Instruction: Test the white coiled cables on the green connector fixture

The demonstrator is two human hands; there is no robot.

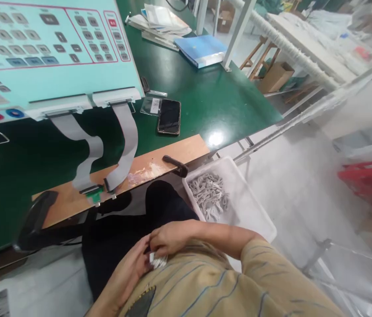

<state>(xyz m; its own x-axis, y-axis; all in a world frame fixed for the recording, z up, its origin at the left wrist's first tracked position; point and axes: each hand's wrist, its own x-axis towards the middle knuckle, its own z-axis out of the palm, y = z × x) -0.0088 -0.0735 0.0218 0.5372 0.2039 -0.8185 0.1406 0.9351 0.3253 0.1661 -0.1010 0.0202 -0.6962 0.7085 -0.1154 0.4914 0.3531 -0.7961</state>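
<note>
1. a pale blue tester console (pixel 50 48) fills the far left of the green bench (pixel 205 97), with two grey ribbon cables (pixel 106 145) dropping to a small green board (pixel 96 195) on the wooden shelf (pixel 159 160) along the bench's near edge.
2. off the shelf's right end, a white bin (pixel 258 211) holds a heap of pale grey cable pieces (pixel 209 193); a dark phone (pixel 169 116) lies on the bench beyond the shelf, just right of the console.
3. close against a striped shirt, below the bench's near edge, the right hand (pixel 169 237) curls over a small white-grey piece (pixel 157 260), fingers closed on it; the left hand (pixel 129 268) cups it from below, fingers bent around it.
4. judged from this grip, the handling goes best with the piece pinched by its ends, left hand steadying, no kink put into it.
5. the piece is mostly hidden; its long axis and heading cannot be told.
</note>
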